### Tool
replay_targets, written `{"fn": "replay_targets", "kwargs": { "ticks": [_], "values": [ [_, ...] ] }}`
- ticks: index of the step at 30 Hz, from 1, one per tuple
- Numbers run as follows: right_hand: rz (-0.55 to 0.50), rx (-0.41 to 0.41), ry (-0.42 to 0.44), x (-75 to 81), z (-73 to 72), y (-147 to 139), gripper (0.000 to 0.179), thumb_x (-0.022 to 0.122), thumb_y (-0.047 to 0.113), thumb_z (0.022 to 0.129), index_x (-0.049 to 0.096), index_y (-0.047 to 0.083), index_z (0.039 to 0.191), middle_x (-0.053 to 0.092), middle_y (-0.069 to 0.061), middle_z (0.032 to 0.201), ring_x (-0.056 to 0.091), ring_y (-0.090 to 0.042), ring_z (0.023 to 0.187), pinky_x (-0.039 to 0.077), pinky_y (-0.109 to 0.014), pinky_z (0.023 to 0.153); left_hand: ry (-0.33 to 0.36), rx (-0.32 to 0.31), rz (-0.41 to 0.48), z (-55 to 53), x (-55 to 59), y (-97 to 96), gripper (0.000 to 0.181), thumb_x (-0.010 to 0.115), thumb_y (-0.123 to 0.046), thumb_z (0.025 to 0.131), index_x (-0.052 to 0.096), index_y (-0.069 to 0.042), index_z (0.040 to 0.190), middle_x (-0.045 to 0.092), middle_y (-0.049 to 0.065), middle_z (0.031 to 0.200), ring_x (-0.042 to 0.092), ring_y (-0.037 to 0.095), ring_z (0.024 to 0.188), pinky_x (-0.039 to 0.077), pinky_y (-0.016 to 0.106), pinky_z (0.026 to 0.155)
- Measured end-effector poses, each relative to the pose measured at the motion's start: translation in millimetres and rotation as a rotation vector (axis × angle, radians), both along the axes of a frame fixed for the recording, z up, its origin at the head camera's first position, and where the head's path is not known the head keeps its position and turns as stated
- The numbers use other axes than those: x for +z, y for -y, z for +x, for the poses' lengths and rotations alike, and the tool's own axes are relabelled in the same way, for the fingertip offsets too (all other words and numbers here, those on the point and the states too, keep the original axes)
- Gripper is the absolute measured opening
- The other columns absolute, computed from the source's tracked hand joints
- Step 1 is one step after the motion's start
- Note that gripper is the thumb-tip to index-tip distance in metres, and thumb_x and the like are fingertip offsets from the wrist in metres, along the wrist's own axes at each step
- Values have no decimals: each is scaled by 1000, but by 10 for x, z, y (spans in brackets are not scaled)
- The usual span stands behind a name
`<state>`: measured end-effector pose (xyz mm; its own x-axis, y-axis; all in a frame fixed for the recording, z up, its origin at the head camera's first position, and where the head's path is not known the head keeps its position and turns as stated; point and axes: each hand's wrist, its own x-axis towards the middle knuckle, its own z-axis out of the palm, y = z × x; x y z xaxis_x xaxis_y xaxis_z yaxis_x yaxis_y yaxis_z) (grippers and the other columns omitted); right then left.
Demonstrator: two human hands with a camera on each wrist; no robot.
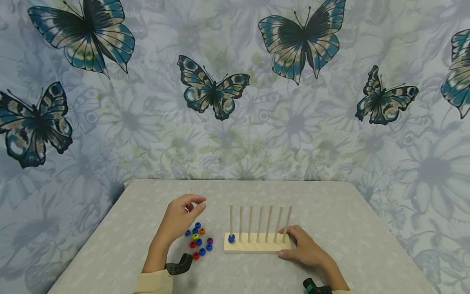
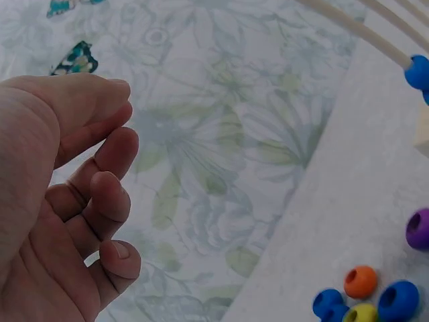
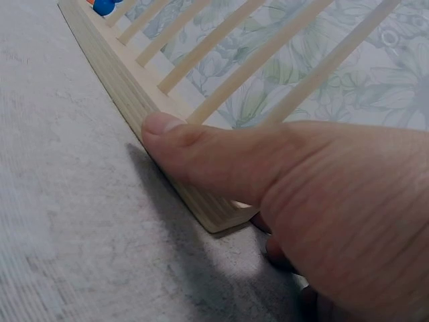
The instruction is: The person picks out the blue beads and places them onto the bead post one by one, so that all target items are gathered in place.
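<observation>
A pale wooden peg rack (image 1: 257, 243) stands on the table with a row of upright thin pegs. Blue beads (image 1: 231, 239) are threaded low on its leftmost peg, while the other pegs are bare. My right hand (image 1: 306, 247) grips the right end of the base, thumb along the front edge and fingers behind; in the right wrist view the thumb (image 3: 201, 147) presses the wood. My left hand (image 1: 182, 218) hovers left of the rack, above the loose beads (image 1: 198, 242), its fingers loosely bent and no bead visible between them.
The loose beads are blue, red, yellow, orange and purple, scattered between my left wrist and the rack. A light patterned cloth covers the table (image 1: 323, 204). Behind its far edge rises a wall (image 1: 235, 151) with flowers and butterflies. Each wrist wears a black band.
</observation>
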<state>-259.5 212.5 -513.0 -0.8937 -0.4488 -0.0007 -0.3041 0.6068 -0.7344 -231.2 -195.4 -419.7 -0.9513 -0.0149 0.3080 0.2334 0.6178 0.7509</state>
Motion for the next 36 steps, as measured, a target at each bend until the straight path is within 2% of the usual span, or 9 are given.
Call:
{"fn": "replay_targets", "kwargs": {
  "ticks": [9,17,26,31,36],
  "values": [
    [16,-16,4,-2,13,8,60,84,46,78,59,22,127,55,0,123,50,-18,117,47,-34,99,65,52,24,54,-216,133,27,66,-38,98,67,-31,123,67,-4,109,58,18,85,49,29,61],
    [24,-26,-11,-3,30,-26,60,84,45,78,60,20,126,56,-1,122,52,-17,114,47,-35,98,76,97,8,37,-375,144,23,67,-32,97,69,-29,120,67,-3,101,56,18,77,46,27,57],
    [27,-12,-17,30,6,-11,58,83,46,80,59,23,126,55,0,123,51,-18,116,47,-38,99,144,190,7,70,-571,217,28,64,-35,99,68,-26,124,64,-2,102,54,17,83,45,25,62],
    [26,-14,-24,45,-2,-4,58,84,44,79,59,22,126,55,-1,122,51,-17,114,47,-38,98,162,213,12,71,-676,272,30,65,-32,98,68,-20,126,65,0,101,54,17,82,45,25,61],
    [22,-16,-10,16,1,9,58,84,45,78,59,23,126,55,0,122,51,-17,115,47,-39,100,196,247,-2,73,-773,312,30,66,-29,98,68,-18,125,64,1,100,55,18,83,46,25,62]
  ]
}}
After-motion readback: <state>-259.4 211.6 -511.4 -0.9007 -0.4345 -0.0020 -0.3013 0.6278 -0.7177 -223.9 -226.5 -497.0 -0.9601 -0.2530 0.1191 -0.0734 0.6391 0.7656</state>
